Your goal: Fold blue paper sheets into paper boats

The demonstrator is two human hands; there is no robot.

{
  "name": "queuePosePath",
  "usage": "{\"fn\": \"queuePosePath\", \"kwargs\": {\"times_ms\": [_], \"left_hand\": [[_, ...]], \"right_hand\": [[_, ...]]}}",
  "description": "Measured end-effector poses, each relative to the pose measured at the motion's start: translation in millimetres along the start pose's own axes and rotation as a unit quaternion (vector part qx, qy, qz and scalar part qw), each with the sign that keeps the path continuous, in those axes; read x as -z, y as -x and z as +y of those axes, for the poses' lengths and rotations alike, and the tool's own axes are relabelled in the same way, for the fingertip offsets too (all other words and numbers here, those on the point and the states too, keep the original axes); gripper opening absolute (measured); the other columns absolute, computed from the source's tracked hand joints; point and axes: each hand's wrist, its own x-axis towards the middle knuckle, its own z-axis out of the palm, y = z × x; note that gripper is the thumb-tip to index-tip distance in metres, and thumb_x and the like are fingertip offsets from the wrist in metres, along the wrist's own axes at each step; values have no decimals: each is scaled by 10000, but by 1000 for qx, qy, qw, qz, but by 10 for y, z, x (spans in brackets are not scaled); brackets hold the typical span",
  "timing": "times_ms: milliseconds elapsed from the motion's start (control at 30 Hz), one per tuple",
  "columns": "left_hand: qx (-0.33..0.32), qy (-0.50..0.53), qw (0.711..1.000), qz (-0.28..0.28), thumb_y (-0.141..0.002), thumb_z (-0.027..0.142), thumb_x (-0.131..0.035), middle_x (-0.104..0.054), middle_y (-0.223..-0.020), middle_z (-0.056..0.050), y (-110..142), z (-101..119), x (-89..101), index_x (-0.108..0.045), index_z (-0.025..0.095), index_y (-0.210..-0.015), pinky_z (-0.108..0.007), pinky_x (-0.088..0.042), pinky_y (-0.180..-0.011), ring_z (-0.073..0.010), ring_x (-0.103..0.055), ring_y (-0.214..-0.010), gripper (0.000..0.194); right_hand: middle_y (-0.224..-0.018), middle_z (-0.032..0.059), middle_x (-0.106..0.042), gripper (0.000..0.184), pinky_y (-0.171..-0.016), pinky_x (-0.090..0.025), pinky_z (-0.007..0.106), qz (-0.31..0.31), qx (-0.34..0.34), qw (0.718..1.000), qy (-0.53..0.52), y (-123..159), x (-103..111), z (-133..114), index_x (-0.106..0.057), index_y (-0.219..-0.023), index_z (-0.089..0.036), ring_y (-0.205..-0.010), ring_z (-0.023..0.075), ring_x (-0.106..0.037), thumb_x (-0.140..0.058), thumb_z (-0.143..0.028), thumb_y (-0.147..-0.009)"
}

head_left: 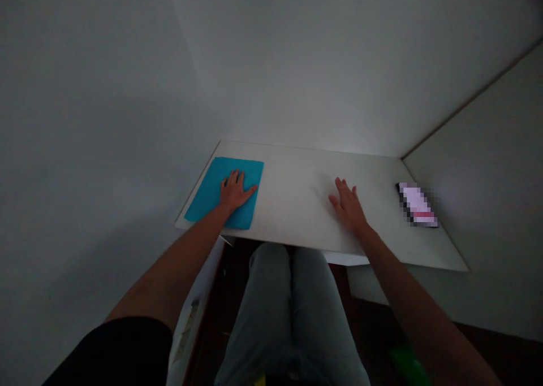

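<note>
Surface (pixel 297 216): white, blue sheet (pixel 212 194) at left, blurred phone (pixel 417 205) at right.
Left hand (pixel 236 191): open, flat on sheet, pinning it.
Right hand (pixel 348 205): open, fingers spread, resting on surface.

What looks like a phone (pixel 417 205) lies far right; a green object (pixel 406 364) sits on the dark floor (pixel 369 318) near right.

No words, numbers or signs could be read. The only marks were on a flat, dark-edged rectangular device (pixel 417 205) lying on the white tabletop (pixel 297 205), its pale face pixelated, and on a white printed sheet (pixel 185 329) beside the knee, too dim to read.
</note>
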Motion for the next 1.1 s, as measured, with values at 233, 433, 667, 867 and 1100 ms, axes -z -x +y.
{"fn": "queuePosePath", "kwargs": {"times_ms": [233, 433, 667, 867, 1100], "left_hand": [[26, 2, 1000, -3, -1074, 525, -519, -652, -1538, -176, -9, 14, 324, -618, 159, -1507, -443, -463, -1154, -343, -616, -1397, 575], [44, 44, 998, 26, -1122, 443, -457, -768, -1355, -104, -133, 195, 722, -727, 185, -1350, -369, -517, -1042, -271, -688, -1235, 438], [14, -28, 998, -49, -1012, 596, -620, -652, -1531, -180, -74, 550, 703, -641, 166, -1463, -519, -487, -1158, -381, -622, -1384, 623], [-126, -21, 989, -68, -962, 714, -595, -484, -1708, -126, 668, -241, 603, -479, 204, -1625, -438, -333, -1321, -309, -354, -1640, 844], [-178, -27, 978, -102, -952, 615, -631, -512, -1686, -79, 1450, -556, 464, -601, 302, -1563, -532, -299, -1346, -313, -445, -1596, 688]], "right_hand": [[-1720, 208, -429, 878, -1365, -206, 624, 11, -46, 999, 9, 141, -31, 51, -300, -1731, -110, -1638, 337, -353, -183, -712, -1102], [-1719, 222, -425, 880, -1360, -241, 595, 18, -66, 998, -1, 120, -25, 17, -324, -1712, -75, -1631, 336, -366, -168, -695, -1109], [-1685, 211, -485, 862, -1341, -286, 579, 32, -68, 997, -23, 129, -19, 11, -385, -1693, -111, -1591, 337, -437, -162, -705, -1109], [-1668, 209, -509, 828, -1323, -316, 585, 18, -62, 998, -19, 112, -23, -13, -397, -1690, -124, -1571, 343, -464, -186, -680, -1114], [-1632, 217, -548, 822, -1300, -354, 572, 30, -58, 998, -11, 108, -37, -20, -463, -1647, -109, -1527, 359, -513, -191, -674, -1114]]}}
